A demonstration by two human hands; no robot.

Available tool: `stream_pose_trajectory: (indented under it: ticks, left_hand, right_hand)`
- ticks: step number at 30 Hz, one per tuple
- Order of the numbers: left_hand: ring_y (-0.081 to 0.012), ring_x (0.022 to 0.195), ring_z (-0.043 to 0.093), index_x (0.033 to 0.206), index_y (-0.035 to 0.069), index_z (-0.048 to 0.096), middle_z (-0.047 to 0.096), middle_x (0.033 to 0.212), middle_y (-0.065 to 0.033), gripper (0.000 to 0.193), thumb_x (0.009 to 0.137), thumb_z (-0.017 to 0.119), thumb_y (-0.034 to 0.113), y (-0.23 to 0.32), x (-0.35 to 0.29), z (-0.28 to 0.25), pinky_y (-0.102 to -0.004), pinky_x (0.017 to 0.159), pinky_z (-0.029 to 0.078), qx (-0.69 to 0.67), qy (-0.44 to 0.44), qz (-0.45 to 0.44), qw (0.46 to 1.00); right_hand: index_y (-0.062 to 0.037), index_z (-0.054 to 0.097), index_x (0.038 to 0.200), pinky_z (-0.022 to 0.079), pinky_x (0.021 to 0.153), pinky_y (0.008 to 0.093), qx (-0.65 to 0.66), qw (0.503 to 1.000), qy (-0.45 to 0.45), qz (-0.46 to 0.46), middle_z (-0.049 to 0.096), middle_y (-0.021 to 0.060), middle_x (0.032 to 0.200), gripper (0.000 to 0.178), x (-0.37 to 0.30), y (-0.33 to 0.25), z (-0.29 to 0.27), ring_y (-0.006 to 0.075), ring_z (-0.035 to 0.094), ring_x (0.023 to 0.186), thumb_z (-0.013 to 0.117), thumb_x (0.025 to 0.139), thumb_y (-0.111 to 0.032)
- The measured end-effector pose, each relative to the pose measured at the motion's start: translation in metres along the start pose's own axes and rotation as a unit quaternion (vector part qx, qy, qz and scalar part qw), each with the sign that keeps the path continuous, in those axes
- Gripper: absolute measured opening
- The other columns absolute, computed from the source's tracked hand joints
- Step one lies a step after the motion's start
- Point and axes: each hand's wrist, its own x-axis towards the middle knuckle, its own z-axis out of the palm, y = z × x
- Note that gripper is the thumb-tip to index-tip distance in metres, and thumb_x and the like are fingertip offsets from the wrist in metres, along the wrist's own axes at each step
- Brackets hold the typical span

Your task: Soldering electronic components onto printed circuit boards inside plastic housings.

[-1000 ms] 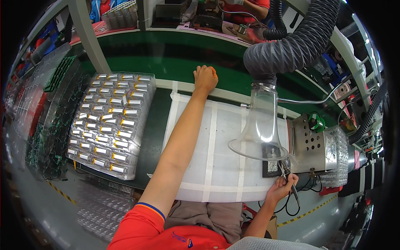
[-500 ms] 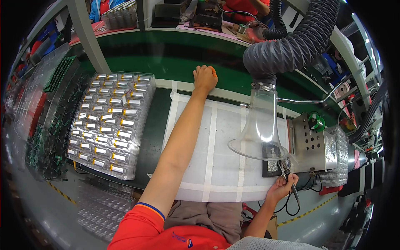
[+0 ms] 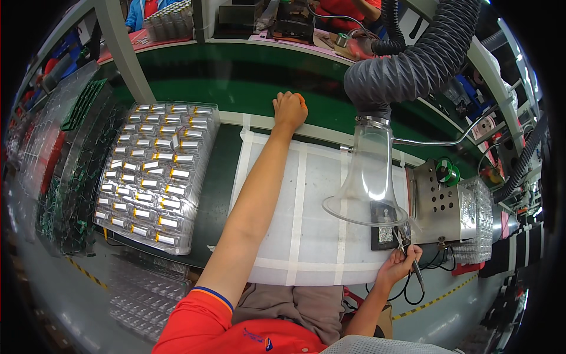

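My left hand (image 3: 289, 112) reaches to the far edge of the bench, over the border of the green conveyor belt (image 3: 236, 82). Its fingers are curled, and a small orange patch shows at the fingertips; what they hold, if anything, is hidden. Low on the right, my right hand (image 3: 401, 265) is closed around a soldering iron (image 3: 417, 272), its cable looping below. Thin silvery prongs (image 3: 403, 237) rise from the same hand toward a dark block with a silvery patch (image 3: 384, 235). Above that block hangs a clear fume hood (image 3: 368, 177), partly covering it.
On the left stands a stack of clear trays (image 3: 194, 200) with several silver battery cells. White sheeting (image 3: 312, 206) taped in strips covers the bench. A perforated metal box (image 3: 442, 203) with a green solder spool (image 3: 449, 172) stands right. A grey duct (image 3: 407, 76) hangs overhead. Other people sit beyond the belt.
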Motion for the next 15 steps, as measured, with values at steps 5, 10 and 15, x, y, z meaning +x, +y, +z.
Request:
stream_pose_trajectory:
  ticks: [5, 10, 15]
  left_hand:
    - [-0.0281, 0.102, 0.051, 0.084, 0.008, 0.069, 0.063, 0.1, -0.0097, 0.011, 0.079, 0.06, 0.007, -0.0006, 0.0001, 0.0003, -0.0403, 0.091, 0.038, 0.003, -0.006, -0.001, 1.0]
    - [-0.0284, 0.102, 0.052, 0.084, 0.008, 0.07, 0.064, 0.1, -0.0099, 0.011, 0.079, 0.06, 0.008, -0.0012, 0.0009, 0.0009, -0.0407, 0.091, 0.038, 0.008, -0.008, 0.001, 1.0]
    - [-0.0287, 0.102, 0.052, 0.083, 0.008, 0.069, 0.064, 0.1, -0.01, 0.011, 0.079, 0.06, 0.007, -0.0016, 0.0008, 0.0014, -0.0408, 0.091, 0.038, 0.001, -0.002, 0.003, 1.0]
  right_hand:
    - [-0.0101, 0.045, 0.088, 0.024, 0.041, 0.0192, 0.005, 1.0, 0.0, 0.002, 0.03, -0.0056, 0.06, 0.008, -0.0004, -0.0005, 0.0014, 0.0031, 0.026, 0.046, 0.052, 0.092, -0.011]
    - [-0.0099, 0.045, 0.088, 0.024, 0.041, 0.0191, 0.005, 1.0, 0.001, 0.003, 0.031, -0.0053, 0.06, 0.008, -0.0009, -0.0008, 0.0017, 0.0032, 0.027, 0.045, 0.052, 0.092, -0.011]
    - [-0.0098, 0.045, 0.088, 0.024, 0.041, 0.0192, 0.007, 1.0, -0.003, 0.001, 0.032, -0.0052, 0.059, 0.008, -0.0002, 0.0, 0.0002, 0.0032, 0.027, 0.046, 0.052, 0.092, -0.011]
